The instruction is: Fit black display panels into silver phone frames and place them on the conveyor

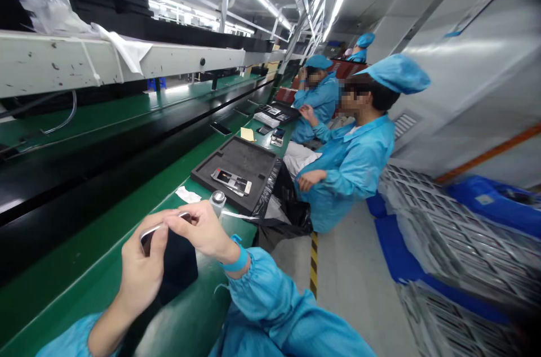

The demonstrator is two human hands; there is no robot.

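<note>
A slim phone (pixel 151 231) with a silver metal edge is held up on its side above the green bench. My left hand (pixel 141 270) is closed around its near end, thumb on the edge. At the far end my right hand (pixel 207 231) pinches the same phone; a blue band circles that wrist. Fingers hide much of the phone's faces. Beneath the hands lies a dark pad (pixel 181 264). Just beyond my right hand stands a small bottle with a metal top (pixel 217 201), with a crumpled white wipe (pixel 188 195) beside it.
Ahead on the bench is a black foam tray (pixel 211 163) holding phone parts (pixel 232 181). A black plastic bag (pixel 291 205) hangs off the bench edge. Co-workers in blue (pixel 350 148) sit along the right side. Blue-based stacks of trays (pixel 426 222) stand on the floor at right.
</note>
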